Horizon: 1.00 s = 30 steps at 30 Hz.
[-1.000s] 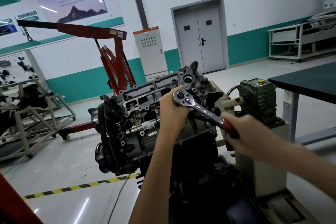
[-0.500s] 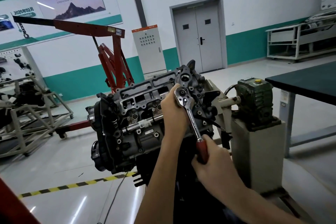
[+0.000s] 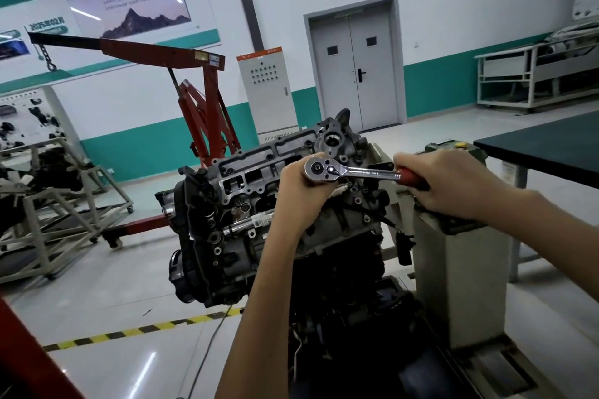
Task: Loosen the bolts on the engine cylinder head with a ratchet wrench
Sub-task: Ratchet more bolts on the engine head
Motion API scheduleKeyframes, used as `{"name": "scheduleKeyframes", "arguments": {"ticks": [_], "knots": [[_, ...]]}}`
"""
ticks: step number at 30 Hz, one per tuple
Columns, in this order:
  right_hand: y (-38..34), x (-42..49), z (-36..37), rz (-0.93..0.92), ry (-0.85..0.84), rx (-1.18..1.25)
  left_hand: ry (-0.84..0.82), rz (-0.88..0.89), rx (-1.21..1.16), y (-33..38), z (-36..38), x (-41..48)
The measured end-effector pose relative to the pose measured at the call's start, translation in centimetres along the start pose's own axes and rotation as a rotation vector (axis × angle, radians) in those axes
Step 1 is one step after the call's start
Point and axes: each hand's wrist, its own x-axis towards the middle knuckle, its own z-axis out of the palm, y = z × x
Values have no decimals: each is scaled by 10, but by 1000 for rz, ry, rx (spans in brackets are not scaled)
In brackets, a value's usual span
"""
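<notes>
Steadying the ratchet wrench [image 3: 356, 172] on the cylinder head [image 3: 259, 168] at centre frame, the left hand [image 3: 303, 193] grips its head, the right hand [image 3: 450, 186] clasps the handle pointing to 3 o'clock; loosening looks mid-way, bolts remaining unclear.

Chrome ratchet wrench [image 3: 353, 172] with red grip; grey cylinder head [image 3: 259, 172].

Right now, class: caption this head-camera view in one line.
Left hand holds the ratchet wrench on the cylinder head; right hand grips its red handle.
</notes>
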Motion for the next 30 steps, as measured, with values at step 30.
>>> {"name": "scheduleKeyframes", "arguments": {"ticks": [30], "knots": [[-79, -49, 53, 287, 48, 558, 219, 85, -11, -3, 21, -11]]}}
